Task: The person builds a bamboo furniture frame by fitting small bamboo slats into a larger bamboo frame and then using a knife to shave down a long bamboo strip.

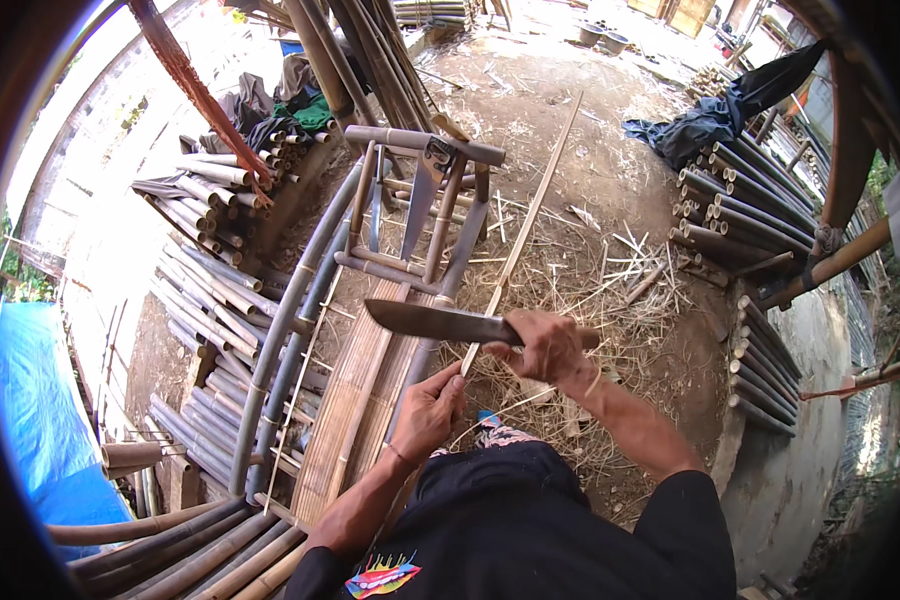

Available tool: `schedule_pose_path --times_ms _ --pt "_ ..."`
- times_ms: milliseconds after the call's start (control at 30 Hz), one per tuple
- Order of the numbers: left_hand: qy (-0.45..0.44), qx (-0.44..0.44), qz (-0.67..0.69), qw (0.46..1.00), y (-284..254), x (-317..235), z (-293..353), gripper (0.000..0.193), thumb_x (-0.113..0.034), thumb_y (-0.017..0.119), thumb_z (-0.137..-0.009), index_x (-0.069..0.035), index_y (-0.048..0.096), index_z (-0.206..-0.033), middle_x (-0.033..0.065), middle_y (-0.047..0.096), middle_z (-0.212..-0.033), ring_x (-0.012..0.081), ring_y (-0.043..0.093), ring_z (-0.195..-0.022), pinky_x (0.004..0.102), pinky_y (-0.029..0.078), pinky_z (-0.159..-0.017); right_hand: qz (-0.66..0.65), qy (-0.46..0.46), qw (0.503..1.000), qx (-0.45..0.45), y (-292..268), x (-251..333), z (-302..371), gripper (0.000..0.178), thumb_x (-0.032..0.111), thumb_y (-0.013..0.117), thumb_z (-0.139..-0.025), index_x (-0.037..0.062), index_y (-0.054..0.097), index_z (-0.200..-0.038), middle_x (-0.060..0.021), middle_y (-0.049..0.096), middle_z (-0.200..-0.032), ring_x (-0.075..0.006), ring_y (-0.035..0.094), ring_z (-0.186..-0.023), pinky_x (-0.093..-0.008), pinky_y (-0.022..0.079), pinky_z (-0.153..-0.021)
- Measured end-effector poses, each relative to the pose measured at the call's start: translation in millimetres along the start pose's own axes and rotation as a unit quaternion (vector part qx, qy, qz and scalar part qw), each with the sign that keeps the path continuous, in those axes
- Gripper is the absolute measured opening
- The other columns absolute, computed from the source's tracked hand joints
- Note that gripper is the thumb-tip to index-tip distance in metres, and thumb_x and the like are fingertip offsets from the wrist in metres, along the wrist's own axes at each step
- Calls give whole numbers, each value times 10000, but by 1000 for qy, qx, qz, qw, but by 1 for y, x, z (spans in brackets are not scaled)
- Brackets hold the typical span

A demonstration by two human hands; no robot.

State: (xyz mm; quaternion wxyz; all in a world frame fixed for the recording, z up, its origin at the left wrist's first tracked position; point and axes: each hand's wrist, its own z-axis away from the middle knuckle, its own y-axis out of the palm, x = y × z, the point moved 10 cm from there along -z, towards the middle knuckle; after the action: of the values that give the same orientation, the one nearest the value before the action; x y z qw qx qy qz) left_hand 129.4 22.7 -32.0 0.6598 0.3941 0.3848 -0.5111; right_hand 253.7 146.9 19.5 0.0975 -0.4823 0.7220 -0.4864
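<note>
My right hand (548, 345) is closed round the handle of a machete (435, 321), its broad dark blade pointing left. Close below, my left hand (428, 412) grips the near end of a long thin bamboo strip (530, 220), which stretches away toward the upper right. The blade crosses close to the strip just beyond my left fingers; whether they touch I cannot tell. To the left of my left hand lies the slatted seat of a bamboo bench (355, 390). A handsaw (425, 195) hangs on the bench's far end frame.
Cut bamboo poles (215, 300) are stacked left of the bench, and more bamboo poles (745, 205) at the right under a dark blue cloth (670, 140). Shavings (610, 330) litter the dirt floor. A blue tarp (45, 400) lies far left. An upright post (315, 50) stands behind the bench.
</note>
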Motion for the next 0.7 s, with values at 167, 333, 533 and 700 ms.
schedule_pose_path --times_ms 167,333,533,700 --pt "-3 3 -40 999 3 -4 30 352 -186 506 -1004 -4 545 -1303 -60 453 -666 28 387 -564 199 321 -483 44 189 980 30 -22 -101 -6 675 729 289 -905 109 531 -792 14 459 -503 -96 433 -383 -302 417 -341" --pt "-57 22 -65 996 -24 20 81 356 -168 510 -997 5 541 -1306 -57 457 -671 30 405 -590 200 344 -510 70 269 960 23 -56 -172 0 711 763 265 -885 115 545 -800 21 439 -497 -96 416 -382 -306 391 -354" --pt "-77 59 -86 992 -61 51 145 368 -180 519 -989 2 545 -1308 -48 455 -634 32 405 -570 196 344 -513 127 329 935 -25 -119 -243 11 738 783 283 -868 117 594 -800 29 421 -473 -134 430 -390 -327 323 -372" --pt "-152 54 -40 986 -113 98 182 447 -310 468 -1007 49 575 -1250 -54 429 -620 46 392 -555 208 348 -522 75 535 828 -153 -193 -326 54 747 751 322 -883 74 612 -760 -72 572 -565 -217 607 -548 -366 457 -530"
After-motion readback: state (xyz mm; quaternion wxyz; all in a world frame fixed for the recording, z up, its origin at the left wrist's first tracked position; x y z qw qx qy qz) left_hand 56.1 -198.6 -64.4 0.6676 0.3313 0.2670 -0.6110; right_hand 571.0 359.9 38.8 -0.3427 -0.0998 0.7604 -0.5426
